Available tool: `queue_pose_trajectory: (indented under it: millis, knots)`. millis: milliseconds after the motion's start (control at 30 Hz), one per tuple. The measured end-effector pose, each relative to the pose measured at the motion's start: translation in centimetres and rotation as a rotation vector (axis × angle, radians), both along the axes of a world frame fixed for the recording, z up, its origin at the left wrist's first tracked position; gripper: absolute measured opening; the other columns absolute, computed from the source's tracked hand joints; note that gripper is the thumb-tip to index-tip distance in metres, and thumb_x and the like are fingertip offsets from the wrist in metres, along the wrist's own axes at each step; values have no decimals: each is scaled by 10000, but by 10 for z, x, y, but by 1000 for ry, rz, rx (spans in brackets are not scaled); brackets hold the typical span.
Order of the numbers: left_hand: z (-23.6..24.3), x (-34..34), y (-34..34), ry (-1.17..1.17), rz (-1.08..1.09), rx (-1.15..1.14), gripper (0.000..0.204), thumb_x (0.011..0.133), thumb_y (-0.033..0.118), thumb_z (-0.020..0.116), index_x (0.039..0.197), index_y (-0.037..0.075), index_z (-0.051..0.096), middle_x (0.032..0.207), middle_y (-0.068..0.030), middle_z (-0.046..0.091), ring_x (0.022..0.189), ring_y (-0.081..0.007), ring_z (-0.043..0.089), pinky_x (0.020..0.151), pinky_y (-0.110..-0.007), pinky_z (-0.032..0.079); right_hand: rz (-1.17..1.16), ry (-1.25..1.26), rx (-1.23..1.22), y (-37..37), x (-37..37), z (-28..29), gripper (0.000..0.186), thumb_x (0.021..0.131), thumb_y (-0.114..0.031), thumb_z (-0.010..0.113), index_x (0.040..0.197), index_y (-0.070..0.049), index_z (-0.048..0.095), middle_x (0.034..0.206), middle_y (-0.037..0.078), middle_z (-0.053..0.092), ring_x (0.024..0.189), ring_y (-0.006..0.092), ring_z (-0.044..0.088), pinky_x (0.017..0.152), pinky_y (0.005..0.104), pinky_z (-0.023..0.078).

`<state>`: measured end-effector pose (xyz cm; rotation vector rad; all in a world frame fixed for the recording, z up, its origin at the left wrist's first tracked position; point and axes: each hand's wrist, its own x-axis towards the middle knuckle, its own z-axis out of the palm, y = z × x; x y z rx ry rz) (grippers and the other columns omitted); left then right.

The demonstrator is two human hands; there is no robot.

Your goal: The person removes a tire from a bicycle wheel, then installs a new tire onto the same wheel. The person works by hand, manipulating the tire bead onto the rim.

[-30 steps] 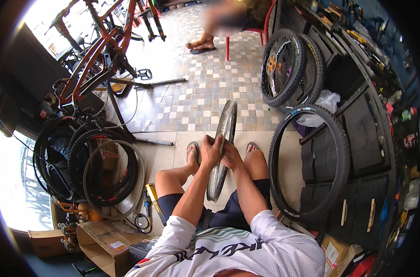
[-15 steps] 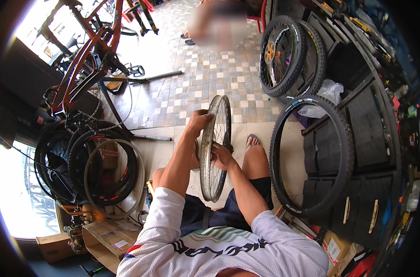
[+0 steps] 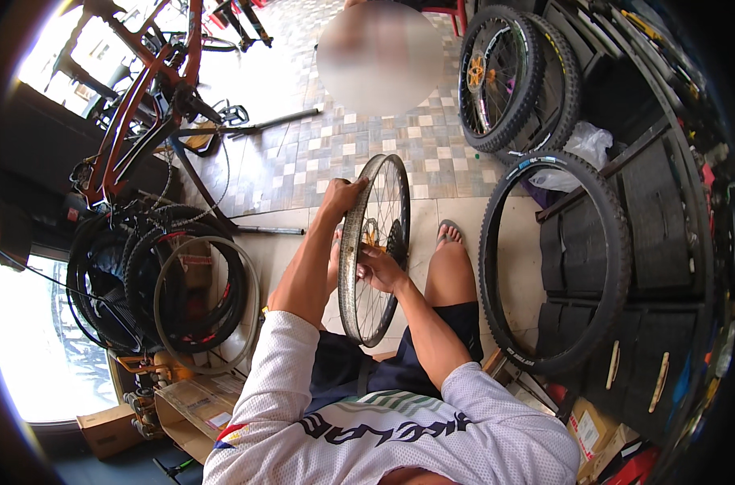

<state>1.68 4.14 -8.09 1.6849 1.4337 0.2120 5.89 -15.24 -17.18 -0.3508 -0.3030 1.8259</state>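
Observation:
A bare bicycle wheel without a tyre stands upright between my knees, its worn silver rim bed turned towards my left. Spokes, an orange hub and a dark cassette show on its right side. My left hand is closed on the upper left of the rim. Reaching in from the right, my right hand has its bent fingers at the rim's inner edge, among the spokes below the hub. Its fingertips are partly hidden. A loose black knobby tyre stands to the right of my leg.
Dark drawers line the right, with two tyred wheels and a plastic bag by them. An orange bike frame hangs at left above several tyres. Cardboard boxes sit lower left. A blurred person is ahead.
The wheel has turned slightly, so the orange hub now shows beside my right hand. Its top has shifted up and my left hand has moved a little up and left with it.

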Motion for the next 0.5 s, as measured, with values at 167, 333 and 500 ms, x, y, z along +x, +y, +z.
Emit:
queue_pose_trajectory:
  millis: [167, 333, 500]
  knots:
    - [10, 13, -2, -10, 46, -91, 667, 884, 564, 742, 841, -101, 711, 756, -165, 679, 668, -227, 627, 625, -430, 506, -14, 29, -30, -2, 2, 1, 266, 1002, -239, 699, 1222, -99, 645, 726, -35, 530, 664, 86, 531, 698, 298, 482]
    - [31, 6, -3, -237, 134, -370, 883, 928, 760, 539, 1070, -94, 710, 954, -199, 722, 831, -275, 692, 713, -427, 549, -109, -52, -47, 0, 7, -12, 197, 992, -162, 688, 1178, -99, 673, 790, -29, 587, 701, 86, 577, 658, 262, 499]
    - [28, -64, -51, -395, 48, -69, 832, 978, 715, 478, 1261, -48, 651, 1143, -180, 699, 1056, -270, 666, 893, -407, 534, -163, -138, -70, 7, 6, -7, 195, 1000, -103, 636, 1192, -84, 663, 896, -17, 644, 770, 87, 622, 635, 239, 520]
